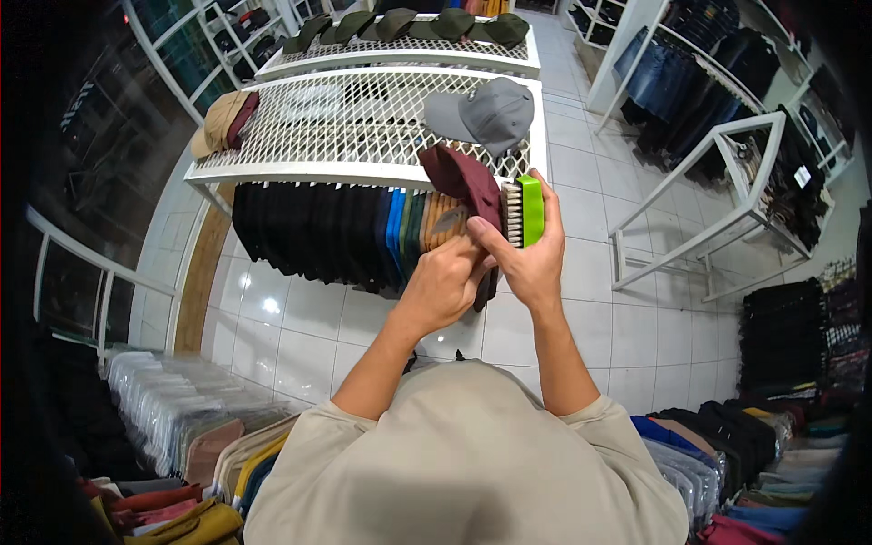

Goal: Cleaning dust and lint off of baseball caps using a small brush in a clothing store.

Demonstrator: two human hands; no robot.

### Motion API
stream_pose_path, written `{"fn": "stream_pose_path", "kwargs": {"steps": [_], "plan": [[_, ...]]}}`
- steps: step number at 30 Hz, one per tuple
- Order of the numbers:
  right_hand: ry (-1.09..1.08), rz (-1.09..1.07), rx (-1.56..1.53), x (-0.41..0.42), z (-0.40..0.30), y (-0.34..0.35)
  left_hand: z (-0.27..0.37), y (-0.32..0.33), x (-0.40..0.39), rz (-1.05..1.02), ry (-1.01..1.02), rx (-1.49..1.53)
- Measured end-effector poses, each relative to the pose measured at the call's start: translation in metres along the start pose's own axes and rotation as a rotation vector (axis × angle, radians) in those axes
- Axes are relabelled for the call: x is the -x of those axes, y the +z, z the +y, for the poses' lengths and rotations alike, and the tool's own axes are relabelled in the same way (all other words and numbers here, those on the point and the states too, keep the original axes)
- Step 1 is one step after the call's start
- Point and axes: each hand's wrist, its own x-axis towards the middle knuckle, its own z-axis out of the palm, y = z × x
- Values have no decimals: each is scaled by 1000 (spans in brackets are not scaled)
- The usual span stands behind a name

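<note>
A maroon baseball cap (470, 180) is held up before me, its brim pointing to the upper left. My left hand (443, 283) is closed at the cap's lower edge, its fingertips partly hidden; a small grey piece, perhaps the cap's strap, shows beside it. In my right hand (535, 252) is a scrub brush with a green back (533, 211), its pale bristles facing left against the side of the cap. My right thumb reaches over to the cap's lower edge. Behind the maroon cap, a grey cap (487, 114) lies on the white mesh rack.
Tan and maroon caps (225, 122) sit at the left end of the mesh rack (327, 170). Dark green caps (409, 26) line the rack behind. Folded garments (313, 231) hang below the near rack. A white metal frame stand (688, 262) is at right; clothes surround me at the sides.
</note>
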Motion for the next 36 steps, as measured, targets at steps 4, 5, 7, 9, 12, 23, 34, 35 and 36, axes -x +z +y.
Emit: {"fn": "stream_pose_path", "kwargs": {"steps": [4,5,7,9,12,23,34,35,36], "plan": [[-38,71,197,-6,2,-14,1,2,-6,-56,159,-126],[-11,63,135,-5,1,-17,3,3,-4,-59,161,-124],[-65,83,129,-5,5,-23,4,5,-2,-92,69,-5],[-76,95,-26,-6,14,-36,7,2,-3,-177,131,113],[-2,24,-191,-8,25,-58,17,-20,-1,-93,-48,451],[284,-57,-427,-3,58,-68,-35,-5,2,109,-471,476],[16,-110,44,25,21,-23,-2,2,4,5,-324,-63],[-94,-78,158,24,23,-23,-1,2,3,-3,-315,-55],[-78,33,321,19,29,-25,-6,-1,6,22,-306,-5]]}}
